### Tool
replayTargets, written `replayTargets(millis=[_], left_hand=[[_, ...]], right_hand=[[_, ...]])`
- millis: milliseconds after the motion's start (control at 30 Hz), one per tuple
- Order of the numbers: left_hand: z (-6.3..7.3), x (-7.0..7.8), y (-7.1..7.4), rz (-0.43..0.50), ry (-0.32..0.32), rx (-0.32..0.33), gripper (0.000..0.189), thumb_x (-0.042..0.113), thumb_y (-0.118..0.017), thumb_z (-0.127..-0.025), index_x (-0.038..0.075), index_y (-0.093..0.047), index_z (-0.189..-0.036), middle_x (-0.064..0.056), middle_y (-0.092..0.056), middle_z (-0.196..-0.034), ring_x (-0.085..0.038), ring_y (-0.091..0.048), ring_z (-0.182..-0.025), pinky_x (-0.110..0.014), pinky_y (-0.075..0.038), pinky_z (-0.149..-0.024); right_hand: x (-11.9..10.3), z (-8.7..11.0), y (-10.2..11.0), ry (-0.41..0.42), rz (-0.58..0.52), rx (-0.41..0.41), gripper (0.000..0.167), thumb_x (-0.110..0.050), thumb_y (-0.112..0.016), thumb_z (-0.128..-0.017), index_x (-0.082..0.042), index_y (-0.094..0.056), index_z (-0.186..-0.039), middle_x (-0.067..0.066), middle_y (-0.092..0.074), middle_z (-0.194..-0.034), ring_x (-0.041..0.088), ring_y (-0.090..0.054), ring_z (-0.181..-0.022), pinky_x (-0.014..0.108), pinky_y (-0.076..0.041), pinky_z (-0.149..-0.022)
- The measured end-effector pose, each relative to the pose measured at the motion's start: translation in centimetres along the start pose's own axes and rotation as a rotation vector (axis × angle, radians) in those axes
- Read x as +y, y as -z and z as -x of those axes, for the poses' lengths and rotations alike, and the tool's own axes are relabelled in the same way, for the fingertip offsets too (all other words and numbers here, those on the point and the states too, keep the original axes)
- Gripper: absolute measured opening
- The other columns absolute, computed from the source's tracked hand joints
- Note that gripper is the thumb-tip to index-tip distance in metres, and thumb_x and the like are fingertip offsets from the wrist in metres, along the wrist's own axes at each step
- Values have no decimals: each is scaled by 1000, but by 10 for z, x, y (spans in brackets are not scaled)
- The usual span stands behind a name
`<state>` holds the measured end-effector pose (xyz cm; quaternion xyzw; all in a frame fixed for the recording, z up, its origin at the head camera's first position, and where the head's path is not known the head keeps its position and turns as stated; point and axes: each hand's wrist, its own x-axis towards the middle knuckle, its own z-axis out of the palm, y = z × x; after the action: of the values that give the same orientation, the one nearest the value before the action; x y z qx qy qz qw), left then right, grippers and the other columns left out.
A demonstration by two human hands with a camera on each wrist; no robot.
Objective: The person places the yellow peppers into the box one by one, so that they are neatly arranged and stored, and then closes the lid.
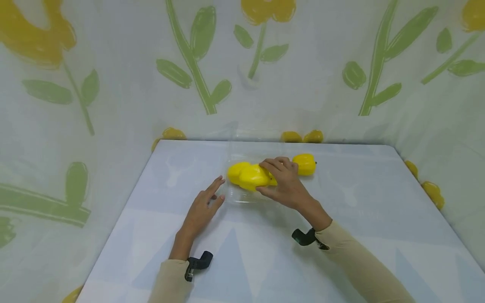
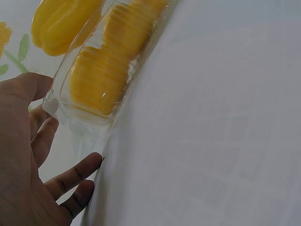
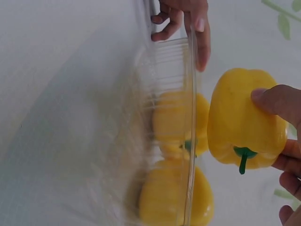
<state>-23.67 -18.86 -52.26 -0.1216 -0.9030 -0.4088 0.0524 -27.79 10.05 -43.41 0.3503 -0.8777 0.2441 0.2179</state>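
A yellow bell pepper (image 3: 247, 120) with a green stem is held in my right hand (image 1: 282, 179), thumb on one side and fingers on the other. It hangs over a clear plastic container (image 1: 242, 198), near its rim. Inside, seen through the ribbed wall in the left wrist view, lie a yellow bell pepper (image 2: 96, 82) and another bell pepper (image 2: 124, 30) behind it. At the container's left end is my left hand (image 1: 201, 210), its fingers loosely extended and spread, fingertips right at the edge.
Another yellow bell pepper (image 1: 304, 164) lies on the table just right of the container. The clear lid (image 1: 255, 147) stands at the container's far side. The white table (image 1: 341, 252) backs onto a flower-patterned curtain (image 1: 303, 84).
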Motion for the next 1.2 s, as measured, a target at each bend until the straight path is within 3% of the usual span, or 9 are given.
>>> replayTargets(millis=[233,400,700,933,1200], left_hand=[[2,1,-3,-3,9,-6,54,47,-49,-104,36,-37,-155,28,-25,-158,-16,-52,-108,-45,-44,-92],[2,2,-3,-1,3,3,53,39,-54,-104,36,-39,-154,28,-26,-158,-16,-53,-108,-47,-44,-92],[1,3,1,-9,29,1,53,42,-52,-104,45,-35,-153,30,-24,-158,-15,-52,-109,-47,-45,-93],[3,2,-2,-18,16,-1,53,37,-55,-104,36,-38,-154,25,-26,-159,-16,-52,-106,-46,-45,-92],[1,3,1,-22,11,3,53,43,-52,-104,37,-38,-154,26,-26,-158,-16,-53,-106,-45,-45,-91]], right_hand=[[-6,0,-8,-2,14,-43,64,-36,-87,-77,-9,-63,-129,5,-60,-130,27,-41,-118,51,-28,-91],[-10,-3,-11,-14,12,-67,63,-36,-87,-78,-9,-63,-130,5,-60,-130,27,-42,-118,50,-26,-91],[-15,-6,-22,-27,77,-129,65,-42,-84,-80,-11,-61,-133,5,-58,-136,25,-41,-122,49,-27,-95],[-13,-1,-33,-30,83,-143,66,-43,-84,-79,-10,-62,-132,7,-59,-136,27,-42,-123,52,-28,-97],[-10,-3,-41,-14,84,-148,67,-44,-85,-78,-9,-62,-132,8,-59,-135,27,-44,-121,50,-30,-95]])
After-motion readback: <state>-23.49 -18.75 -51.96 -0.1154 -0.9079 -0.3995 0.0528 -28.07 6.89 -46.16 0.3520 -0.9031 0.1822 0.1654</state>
